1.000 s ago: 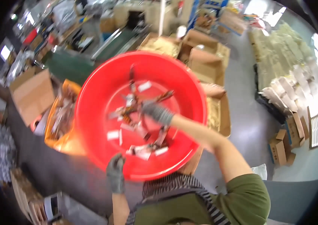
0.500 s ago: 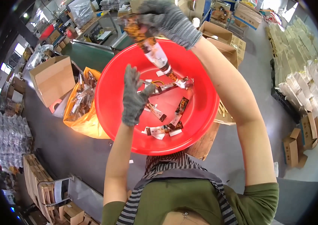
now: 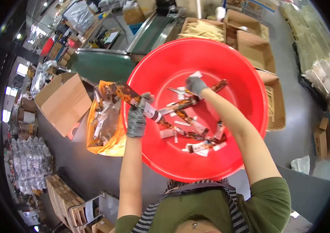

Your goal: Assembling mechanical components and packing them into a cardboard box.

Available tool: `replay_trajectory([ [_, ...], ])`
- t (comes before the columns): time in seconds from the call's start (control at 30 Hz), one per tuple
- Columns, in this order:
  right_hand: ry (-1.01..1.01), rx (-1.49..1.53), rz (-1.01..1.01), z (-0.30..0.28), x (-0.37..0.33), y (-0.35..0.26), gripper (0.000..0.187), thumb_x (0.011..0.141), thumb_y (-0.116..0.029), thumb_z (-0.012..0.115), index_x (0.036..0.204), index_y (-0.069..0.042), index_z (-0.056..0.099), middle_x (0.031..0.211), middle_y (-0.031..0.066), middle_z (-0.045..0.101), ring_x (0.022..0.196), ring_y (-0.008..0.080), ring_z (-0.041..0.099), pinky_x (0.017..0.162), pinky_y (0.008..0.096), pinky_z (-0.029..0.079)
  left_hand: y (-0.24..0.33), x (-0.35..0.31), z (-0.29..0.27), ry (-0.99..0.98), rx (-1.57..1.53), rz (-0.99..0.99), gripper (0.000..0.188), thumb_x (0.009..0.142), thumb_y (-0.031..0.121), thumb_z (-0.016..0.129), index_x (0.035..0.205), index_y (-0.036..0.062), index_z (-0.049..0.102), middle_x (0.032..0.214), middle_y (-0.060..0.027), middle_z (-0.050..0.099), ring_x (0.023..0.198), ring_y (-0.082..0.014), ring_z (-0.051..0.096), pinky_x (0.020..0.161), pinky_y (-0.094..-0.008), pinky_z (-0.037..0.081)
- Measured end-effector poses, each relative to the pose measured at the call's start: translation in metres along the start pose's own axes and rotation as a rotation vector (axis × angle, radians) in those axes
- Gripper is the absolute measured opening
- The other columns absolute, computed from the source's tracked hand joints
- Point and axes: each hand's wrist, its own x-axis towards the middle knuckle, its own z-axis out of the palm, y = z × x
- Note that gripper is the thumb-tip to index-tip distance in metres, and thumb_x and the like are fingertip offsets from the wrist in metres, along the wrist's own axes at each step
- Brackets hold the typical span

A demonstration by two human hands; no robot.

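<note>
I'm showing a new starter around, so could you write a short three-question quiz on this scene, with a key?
1. True or false: the left hand grips a strip of packets.
2. Seen in the picture, where is the orange bag?
(a) to the left of the red tub
(b) to the right of the tub
(c) inside the tub
3. Fill in the blank: the right hand is down in the tub, close to a pair of ____.

Key: 1. True. 2. (a). 3. Scissors.
</note>
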Motion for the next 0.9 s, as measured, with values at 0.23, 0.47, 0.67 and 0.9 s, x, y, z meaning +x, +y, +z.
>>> replay_trajectory([
  [0.23, -0.101, -0.052, 0.487, 0.086, 0.031, -0.047, 0.027, 0.075, -0.022, 0.062, 0.095, -0.005, 0.06, 0.095, 0.0136, 0.062, 0.091, 0.0277, 0.061, 0.078, 0.0373, 0.049, 0.029, 0.005, -0.086, 0.038, -0.401, -0.222, 0.047, 0.083, 0.035, 0.059, 0.118, 0.0069, 0.047, 0.109, -0.0167, 0.056, 0.105, -0.0356, 0.052, 0.09, -0.0487, 0.043],
  [0.47, 0.112, 0.063, 0.64, 0.115, 0.007, -0.057, 0.035, 0.073, -0.022, 0.063, 0.101, -0.002, 0.057, 0.102, 0.0178, 0.059, 0.099, 0.0276, 0.057, 0.083, 0.0369, 0.046, 0.028, 0.029, -0.087, -0.007, -0.44, -0.24, 0.047, 0.08, 0.035, 0.063, 0.117, 0.011, 0.048, 0.108, -0.0172, 0.056, 0.101, -0.0372, 0.055, 0.087, -0.0536, 0.044],
  [0.67, 0.085, 0.429, 0.666, 0.095, -0.014, -0.036, 0.037, 0.07, -0.023, 0.067, 0.1, -0.004, 0.056, 0.099, 0.0184, 0.059, 0.091, 0.0286, 0.058, 0.078, 0.0353, 0.047, 0.078, 0.017, -0.017, -0.116, 0.179, -0.067, 0.034, 0.082, 0.025, 0.062, 0.107, 0.0027, 0.056, 0.1, -0.0107, 0.061, 0.093, -0.024, 0.059, 0.083, -0.0363, 0.048],
  [0.9, 0.535, 0.72, 0.162, -0.006, -0.062, -0.034, 0.045, 0.069, -0.032, 0.069, 0.102, -0.005, 0.053, 0.094, 0.0139, 0.055, 0.09, 0.027, 0.055, 0.079, 0.0347, 0.044, 0.117, 0.018, 0.012, 0.12, 0.436, -0.014, 0.017, 0.085, 0.011, 0.058, 0.097, 0.0009, 0.065, 0.088, -0.0049, 0.065, 0.077, -0.0097, 0.059, 0.065, -0.0255, 0.046],
])
